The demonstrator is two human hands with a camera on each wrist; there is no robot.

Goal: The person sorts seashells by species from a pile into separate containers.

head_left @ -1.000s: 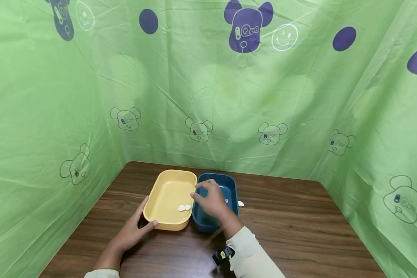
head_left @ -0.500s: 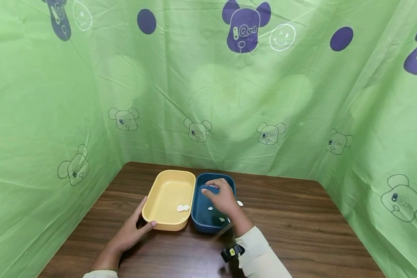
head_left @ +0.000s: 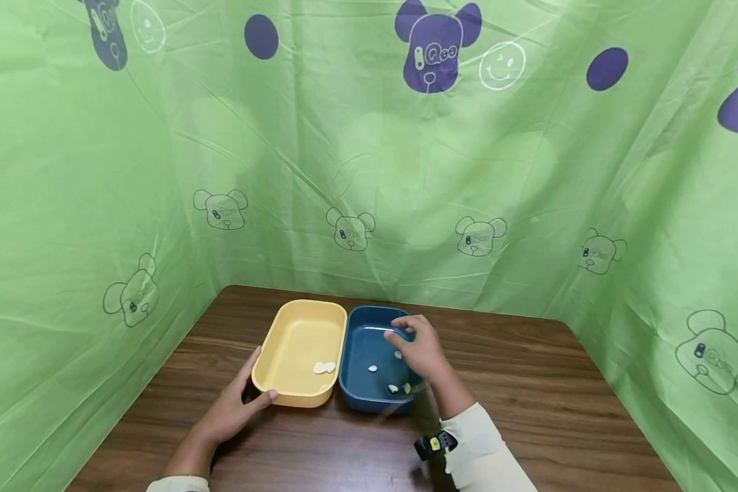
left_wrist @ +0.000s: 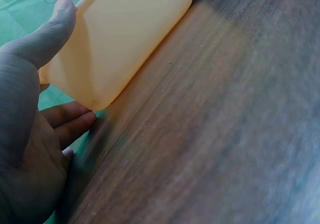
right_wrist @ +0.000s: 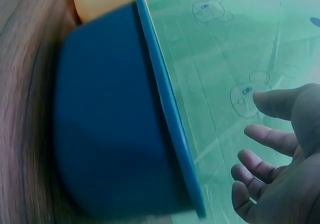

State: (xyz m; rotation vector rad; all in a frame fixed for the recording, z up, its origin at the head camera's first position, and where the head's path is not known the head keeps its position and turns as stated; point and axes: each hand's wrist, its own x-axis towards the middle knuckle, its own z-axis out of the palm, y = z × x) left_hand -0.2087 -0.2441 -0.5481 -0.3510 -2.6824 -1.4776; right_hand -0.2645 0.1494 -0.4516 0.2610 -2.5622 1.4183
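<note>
In the head view a yellow tray (head_left: 298,348) stands on the table, with a few small white pieces (head_left: 324,367) at its near right and a pale bit by the near wall. My left hand (head_left: 230,406) holds its near left corner, thumb on the near side and fingers along the left side. Close against it stands a dark blue tray (head_left: 359,400) with several small pale pieces that look like shells or pebbles (head_left: 372,369). My right hand (head_left: 424,348) hovers over the blue tray's right side, thumb and fingers apart, nothing visible between them; it hides part of the rim.
Both trays stand on a dark wooden table (head_left: 529,396). Green printed cloth (head_left: 357,171) hangs behind it and along both sides. A black band (head_left: 435,445) shows at my right wrist.
My right hand has moved right, from the edge between the trays across the blue tray. More pale pieces in it now show; the one on the table beside it is now hidden. The left hand stays put.
</note>
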